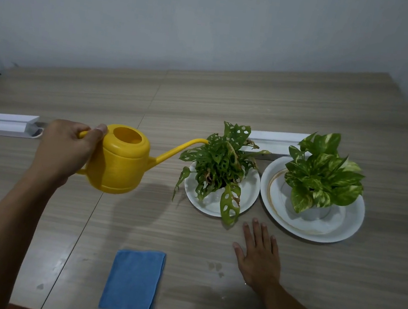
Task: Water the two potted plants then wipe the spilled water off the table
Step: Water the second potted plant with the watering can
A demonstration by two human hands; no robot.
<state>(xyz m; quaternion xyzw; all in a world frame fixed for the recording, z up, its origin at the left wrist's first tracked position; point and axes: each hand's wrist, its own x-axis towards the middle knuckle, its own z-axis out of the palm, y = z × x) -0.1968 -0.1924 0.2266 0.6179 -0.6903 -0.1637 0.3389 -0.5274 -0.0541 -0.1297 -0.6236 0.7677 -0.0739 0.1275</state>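
My left hand point(64, 150) grips the handle of a yellow watering can point(121, 160), held above the table. Its thin spout tip touches the leaves of the left plant point(222, 167), a holed-leaf plant standing on a white plate point(249, 194). To the right, a variegated green plant point(325, 173) stands on a larger white plate point(343, 227). My right hand point(258, 255) lies flat on the table with fingers spread, just in front of the two plates. A folded blue cloth point(133, 281) lies near the front edge. Small water drops point(216, 267) sit left of my right hand.
A white tray-like holder point(7, 124) rests at the far left of the wooden table point(230, 100). A white rail point(275, 139) lies behind the plants. A grey wall stands behind the table. A seam runs across the tabletop left of centre.
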